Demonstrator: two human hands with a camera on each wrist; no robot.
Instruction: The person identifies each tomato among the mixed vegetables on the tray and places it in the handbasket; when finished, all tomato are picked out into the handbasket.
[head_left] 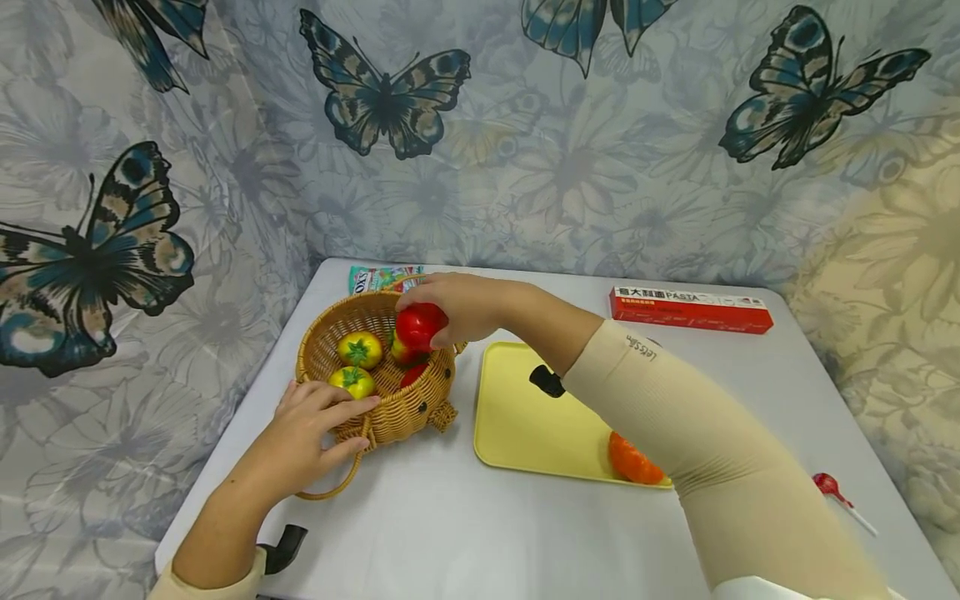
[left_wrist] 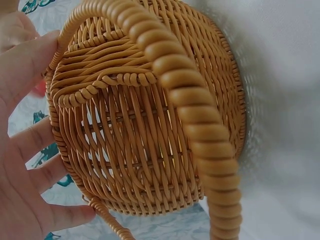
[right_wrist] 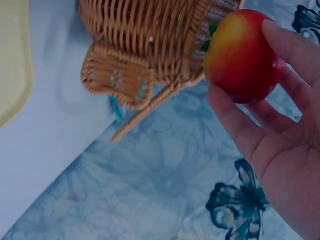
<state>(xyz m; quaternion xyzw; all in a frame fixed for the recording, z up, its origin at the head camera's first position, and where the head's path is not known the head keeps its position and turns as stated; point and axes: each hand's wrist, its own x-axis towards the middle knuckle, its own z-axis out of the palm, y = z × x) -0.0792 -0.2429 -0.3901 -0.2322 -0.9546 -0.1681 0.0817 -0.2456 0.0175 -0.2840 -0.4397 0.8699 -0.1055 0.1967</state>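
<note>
A wicker basket [head_left: 420, 412] stands at the table's left, with two yellow fruits [head_left: 360, 349] with green tops inside. Part of a red thing [head_left: 414, 375] also shows in it. At the basket's right side, my right hand [head_left: 457, 304] holds a red and yellow apple [right_wrist: 242, 57] over the rim. Green leaves show on the apple in the right wrist view. My left hand [head_left: 318, 429] rests on the near-left rim with extended, spread fingers [left_wrist: 35, 140]. Beside it, a twisted wicker handle [left_wrist: 187, 105] hangs outside the basket.
A yellow tray [head_left: 525, 417] bears an orange item [head_left: 633, 460], partly covered by my right sleeve. Behind are a red pasta box [head_left: 690, 312] and a colorful packet [head_left: 367, 278]. A red lollipop [head_left: 827, 485] lies by the right edge. Butterfly-patterned cloth [head_left: 525, 167] hangs behind the table.
</note>
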